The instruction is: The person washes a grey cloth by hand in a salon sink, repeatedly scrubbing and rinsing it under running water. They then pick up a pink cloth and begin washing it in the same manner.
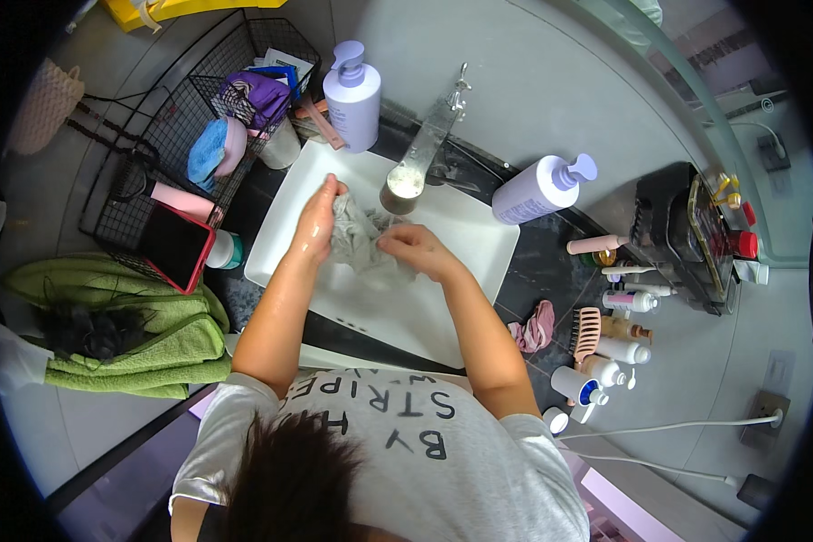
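Observation:
A wet, light grey cloth [364, 237] is bunched between my two hands over the white washbasin [281, 223]. My left hand [316, 220], wet on its skin, grips the cloth at its upper left side. On the cloth's right side, my right hand [417, 251] pinches it between bent fingers. The lower part of the cloth hangs down towards the basin floor. Just above and between the hands stands the metal faucet [423, 146], its round outlet end pointing at the basin. Whether water runs from it I cannot tell.
Lilac pump bottles [356, 108] flank the faucet. At left are a black wire basket [169, 115], a red-framed dark device [176, 247] and a green towel [176, 339]. A pink scrunchie [535, 326], a pink vented hairbrush [587, 332] and several bottles lie right, near white cables [671, 427].

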